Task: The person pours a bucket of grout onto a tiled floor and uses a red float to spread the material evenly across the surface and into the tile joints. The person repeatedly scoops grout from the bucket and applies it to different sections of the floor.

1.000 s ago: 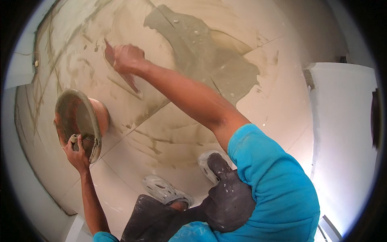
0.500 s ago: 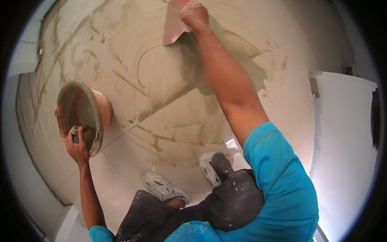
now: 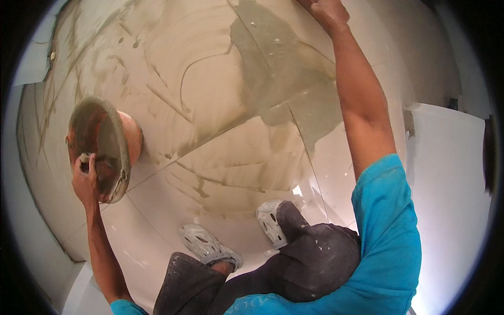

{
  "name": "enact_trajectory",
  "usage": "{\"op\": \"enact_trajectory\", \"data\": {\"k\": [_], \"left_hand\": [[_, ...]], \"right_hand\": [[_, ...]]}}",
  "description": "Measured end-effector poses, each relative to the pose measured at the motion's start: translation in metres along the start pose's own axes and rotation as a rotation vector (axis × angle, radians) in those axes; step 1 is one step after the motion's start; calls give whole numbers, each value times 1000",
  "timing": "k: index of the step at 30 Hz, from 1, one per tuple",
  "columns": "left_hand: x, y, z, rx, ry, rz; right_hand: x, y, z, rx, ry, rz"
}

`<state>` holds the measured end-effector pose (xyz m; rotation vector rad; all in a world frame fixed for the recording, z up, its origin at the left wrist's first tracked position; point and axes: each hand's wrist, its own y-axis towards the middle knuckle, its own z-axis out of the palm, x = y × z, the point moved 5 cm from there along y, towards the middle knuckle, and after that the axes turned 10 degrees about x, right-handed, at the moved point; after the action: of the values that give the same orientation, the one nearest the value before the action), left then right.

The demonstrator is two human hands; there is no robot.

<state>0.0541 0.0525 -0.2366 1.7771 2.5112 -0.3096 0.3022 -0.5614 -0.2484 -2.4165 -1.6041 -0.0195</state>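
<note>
**Right Hand (image 3: 331, 14) Reaching Upper Edge; Left Hand (image 3: 85, 184) Remaining at Bucket (image 3: 132, 137)**

Since half a second ago, we are observing the right hand shifting from upper centre toward the right. Its flat red spreader (image 3: 304, 4), then showing broadly, is now appearing only as a sliver at the upper edge, right of centre. With the forearm swinging right, we are seeing more of the wet grey-green patch (image 3: 270, 58) at upper centre. The bucket is keeping its place at the left of the frame.

Orientation: the sliver is sloping from upper left to lower right. The blade is running out of frame, so we cannot tell which way it is pointing. The bucket's mouth is facing left, its outer wall showing on the right; the oval rim's long axis is running nearly vertically, its lower end leaning right.

Hands: we are seeing the right hand closing around the spreader, the frame edge cutting off its fingertips. The left thumb and fingers are pinching a grey-caked handle (image 3: 84, 157) at the bucket's mouth.
</note>
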Motion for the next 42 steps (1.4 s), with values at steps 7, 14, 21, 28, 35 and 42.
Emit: {"op": "enact_trajectory", "data": {"k": [7, 14, 21, 28, 35, 42], "left_hand": [[-27, 21, 15, -44, -71, 42], [-60, 14, 22, 76, -338, 149], [-67, -11, 23, 135, -367, 271], [-34, 7, 3, -73, 79, 299], [-57, 23, 21, -38, -4, 219], [-95, 6, 22, 55, -130, 216]], "right_hand": [[87, 8, 38, -9, -168, -604], [73, -18, 44, 172, -326, -796], [23, -68, 36, 130, -234, -685], [-63, -44, 3, 47, -45, -20], [-13, -79, 59, -38, -258, -514], [4, -139, 59, 91, -162, -561]]}}
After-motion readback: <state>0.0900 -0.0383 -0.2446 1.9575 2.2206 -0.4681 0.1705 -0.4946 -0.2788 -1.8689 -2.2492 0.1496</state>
